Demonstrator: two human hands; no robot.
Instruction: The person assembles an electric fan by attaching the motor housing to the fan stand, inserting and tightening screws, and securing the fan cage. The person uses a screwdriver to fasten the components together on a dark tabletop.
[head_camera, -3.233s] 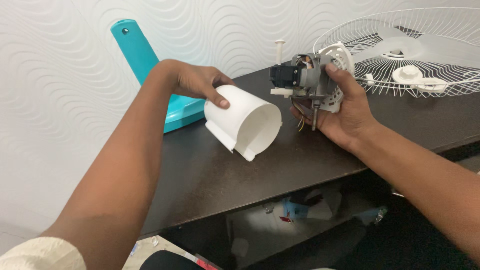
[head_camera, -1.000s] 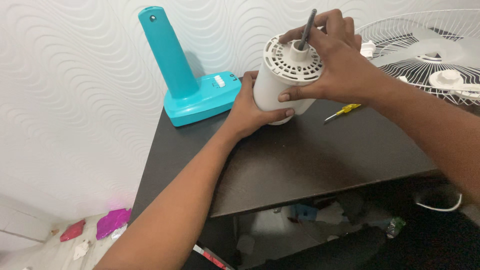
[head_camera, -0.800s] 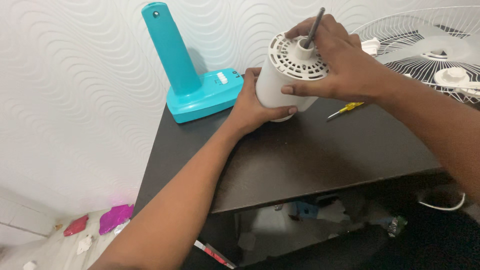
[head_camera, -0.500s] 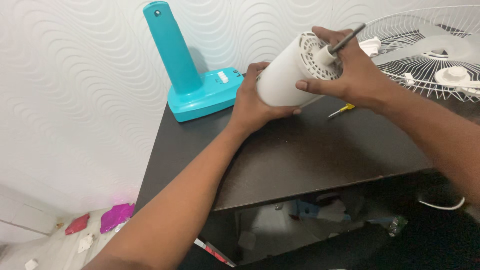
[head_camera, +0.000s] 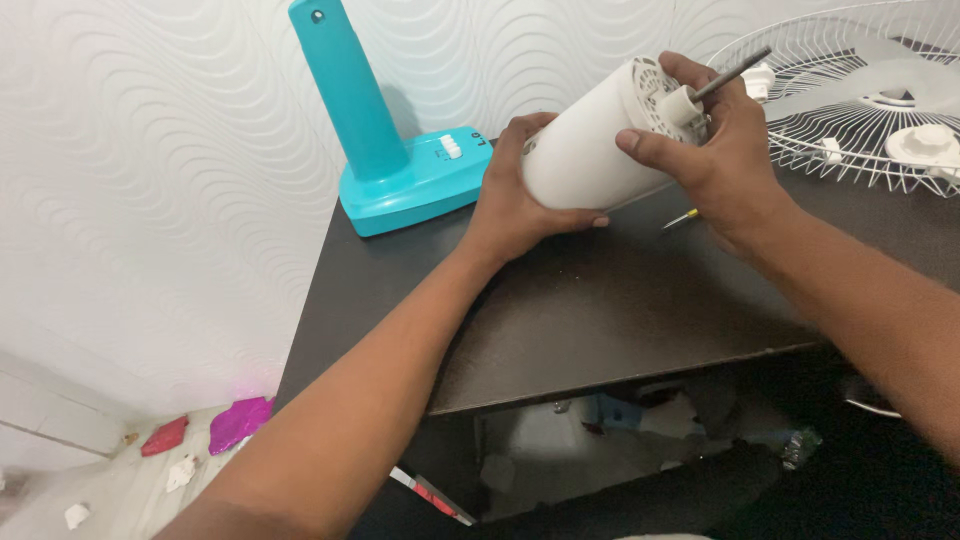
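Left hand (head_camera: 515, 205) wraps the rear end of one white plastic cylindrical fan motor housing (head_camera: 590, 150), fingers curled tight round it, thumb along the underside. Right hand (head_camera: 715, 150) grasps the front end, thumb pressed on the housing side, fingers over the vented round face, from which one thin grey metal shaft (head_camera: 733, 73) sticks out, pointing up and right. Housing is held tilted in the air just above the dark brown wooden table (head_camera: 600, 310), near its back edge, not touching it. One teal plastic fan base with upright column (head_camera: 385, 130) stands on the table's back left corner, near the left hand. One small yellow-handled screwdriver (head_camera: 682, 217) lies on the table just under the right hand, mostly hidden. One white wire fan guard (head_camera: 860, 90) lies at the far right, with a white blade hub inside it. Pink and red scraps (head_camera: 215, 428) lie on the floor, lower left.
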